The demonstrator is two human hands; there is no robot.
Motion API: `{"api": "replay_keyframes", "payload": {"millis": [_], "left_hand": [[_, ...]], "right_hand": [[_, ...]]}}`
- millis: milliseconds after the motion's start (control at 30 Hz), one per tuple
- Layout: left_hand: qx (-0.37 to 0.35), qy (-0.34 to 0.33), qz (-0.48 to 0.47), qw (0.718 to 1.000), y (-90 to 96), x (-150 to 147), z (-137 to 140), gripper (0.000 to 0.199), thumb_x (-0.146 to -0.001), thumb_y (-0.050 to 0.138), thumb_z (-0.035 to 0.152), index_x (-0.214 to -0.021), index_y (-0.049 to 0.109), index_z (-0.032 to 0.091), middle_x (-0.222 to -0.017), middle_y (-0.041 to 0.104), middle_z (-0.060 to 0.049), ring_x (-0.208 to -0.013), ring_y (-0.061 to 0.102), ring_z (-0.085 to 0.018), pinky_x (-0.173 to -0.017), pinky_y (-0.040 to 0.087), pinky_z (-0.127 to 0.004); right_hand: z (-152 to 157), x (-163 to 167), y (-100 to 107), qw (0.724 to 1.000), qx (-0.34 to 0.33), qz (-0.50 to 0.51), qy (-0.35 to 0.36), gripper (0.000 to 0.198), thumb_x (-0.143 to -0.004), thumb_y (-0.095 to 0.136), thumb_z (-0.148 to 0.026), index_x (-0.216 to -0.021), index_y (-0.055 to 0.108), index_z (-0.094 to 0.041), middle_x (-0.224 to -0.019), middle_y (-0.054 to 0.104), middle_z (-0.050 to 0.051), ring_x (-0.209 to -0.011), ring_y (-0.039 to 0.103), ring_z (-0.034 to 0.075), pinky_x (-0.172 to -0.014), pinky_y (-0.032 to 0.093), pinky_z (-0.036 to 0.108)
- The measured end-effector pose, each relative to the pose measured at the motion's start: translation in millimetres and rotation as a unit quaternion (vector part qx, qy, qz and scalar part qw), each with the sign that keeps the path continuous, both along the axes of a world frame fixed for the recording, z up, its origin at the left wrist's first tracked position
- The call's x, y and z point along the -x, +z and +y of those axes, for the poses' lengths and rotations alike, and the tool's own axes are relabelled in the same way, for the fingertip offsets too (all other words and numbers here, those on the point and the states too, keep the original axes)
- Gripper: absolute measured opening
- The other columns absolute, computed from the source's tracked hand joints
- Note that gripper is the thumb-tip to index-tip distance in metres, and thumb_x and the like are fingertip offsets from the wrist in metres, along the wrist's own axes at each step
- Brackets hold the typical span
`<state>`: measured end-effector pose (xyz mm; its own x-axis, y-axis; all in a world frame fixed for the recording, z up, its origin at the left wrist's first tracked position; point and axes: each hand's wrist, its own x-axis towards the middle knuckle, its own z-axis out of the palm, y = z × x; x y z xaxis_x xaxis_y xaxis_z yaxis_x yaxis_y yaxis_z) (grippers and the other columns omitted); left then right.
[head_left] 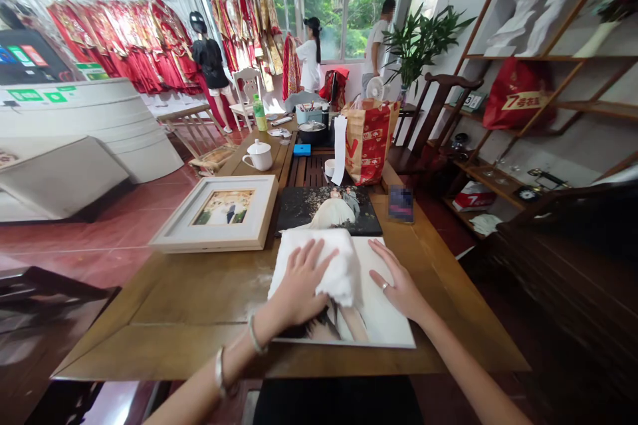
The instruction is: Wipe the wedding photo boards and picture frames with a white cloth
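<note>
My left hand (302, 282) presses flat on a folded white towel (346, 272), fingers spread. Beneath the towel lies a large photo print (386, 325) with a pale right side; the towel hides much of its picture. On that pale side rests my right hand (399, 282), open, thumb apart from the fingers and a ring on one finger. Just beyond, a dark photo panel (294, 209) of a couple in wedding clothes lies on the wooden table (189, 292). To the left is a white-framed photo (266, 232), lying face up.
Farther along the table stand a white lidded cup (259, 156), a red-and-tan paper bag (373, 143), a blue box (302, 150) and a green bottle (260, 113). A small dark card stand (401, 204) is near the right edge. Several people stand by racks of red garments (119, 46).
</note>
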<state>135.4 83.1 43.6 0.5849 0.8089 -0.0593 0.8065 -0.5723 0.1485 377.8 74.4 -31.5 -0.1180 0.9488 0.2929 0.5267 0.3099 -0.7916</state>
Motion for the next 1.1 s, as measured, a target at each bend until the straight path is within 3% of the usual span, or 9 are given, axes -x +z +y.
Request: {"api": "replay_keyframes", "payload": {"millis": [100,167,467,600,700,933,1000,1100], "left_hand": [[-0.027,0.029,0.003,0.999,-2.5,-5,25,0.068,-0.080,0.047,0.030,-0.144,0.027,0.019,-0.151,0.022,-0.015,-0.139,0.013,-0.034,-0.108,0.015,-0.053],[-0.030,0.027,0.004,0.999,-4.2,-3,25,0.067,-0.081,0.045,0.029,-0.144,0.025,0.020,-0.152,0.020,-0.015,-0.139,0.012,-0.033,-0.108,0.014,-0.054],[0.024,-0.013,0.040,0.999,-5.9,42,-67,0.096,-0.063,0.052,0.028,-0.148,0.007,0.024,-0.155,-0.005,-0.008,-0.140,-0.003,-0.036,-0.109,0.006,-0.056],[0.046,-0.042,0.043,0.997,-5.6,52,-86,0.101,-0.059,0.053,0.026,-0.148,0.004,0.027,-0.155,-0.007,-0.006,-0.139,-0.001,-0.038,-0.108,0.007,-0.058],[0.045,-0.033,0.034,0.998,0.2,44,-67,0.094,-0.063,0.050,0.022,-0.147,0.009,0.028,-0.155,0.001,-0.006,-0.140,0.002,-0.034,-0.109,0.011,-0.055],[-0.006,0.034,0.028,0.999,-0.3,8,24,0.067,-0.081,0.045,0.026,-0.145,0.024,0.017,-0.151,0.020,-0.016,-0.139,0.012,-0.034,-0.110,0.013,-0.053],[-0.005,0.044,0.034,0.998,-0.3,7,31,0.065,-0.084,0.043,0.026,-0.145,0.024,0.016,-0.151,0.020,-0.016,-0.139,0.012,-0.034,-0.109,0.013,-0.055],[0.009,0.031,0.046,0.998,1.7,17,13,0.066,-0.084,0.041,0.025,-0.146,0.020,0.018,-0.153,0.014,-0.014,-0.140,0.008,-0.032,-0.109,0.013,-0.056]], "right_hand": [[0,0,0,1.000,0.000,0.011,-0.003,0.054,-0.088,0.048,-0.037,-0.140,0.037,-0.028,-0.146,0.039,0.008,-0.137,0.032,0.025,-0.112,0.027,0.047],[0,1,1,1.000,0.004,0.012,-0.002,0.054,-0.088,0.048,-0.037,-0.140,0.036,-0.028,-0.146,0.038,0.008,-0.137,0.032,0.025,-0.112,0.027,0.047],[-2,3,2,1.000,0.001,-0.012,-0.009,0.053,-0.088,0.046,-0.031,-0.140,0.036,-0.026,-0.144,0.041,0.009,-0.136,0.033,0.024,-0.112,0.026,0.047],[-1,2,2,1.000,-0.004,-0.023,-0.003,0.053,-0.088,0.046,-0.029,-0.140,0.036,-0.026,-0.143,0.042,0.009,-0.136,0.033,0.024,-0.112,0.027,0.048],[0,1,2,0.999,-0.009,-0.033,-0.001,0.053,-0.087,0.048,-0.029,-0.139,0.037,-0.025,-0.143,0.043,0.009,-0.135,0.035,0.025,-0.111,0.028,0.048],[3,-3,7,0.999,0.009,-0.042,0.007,0.053,-0.086,0.048,-0.029,-0.138,0.038,-0.024,-0.145,0.040,0.010,-0.136,0.033,0.026,-0.111,0.028,0.048],[4,-3,7,0.999,0.013,-0.041,0.007,0.053,-0.086,0.047,-0.029,-0.138,0.037,-0.023,-0.146,0.038,0.011,-0.136,0.033,0.026,-0.111,0.028,0.048],[3,-2,6,0.999,0.010,-0.040,0.003,0.053,-0.086,0.047,-0.028,-0.138,0.037,-0.023,-0.146,0.039,0.011,-0.136,0.033,0.025,-0.111,0.028,0.048]]}}
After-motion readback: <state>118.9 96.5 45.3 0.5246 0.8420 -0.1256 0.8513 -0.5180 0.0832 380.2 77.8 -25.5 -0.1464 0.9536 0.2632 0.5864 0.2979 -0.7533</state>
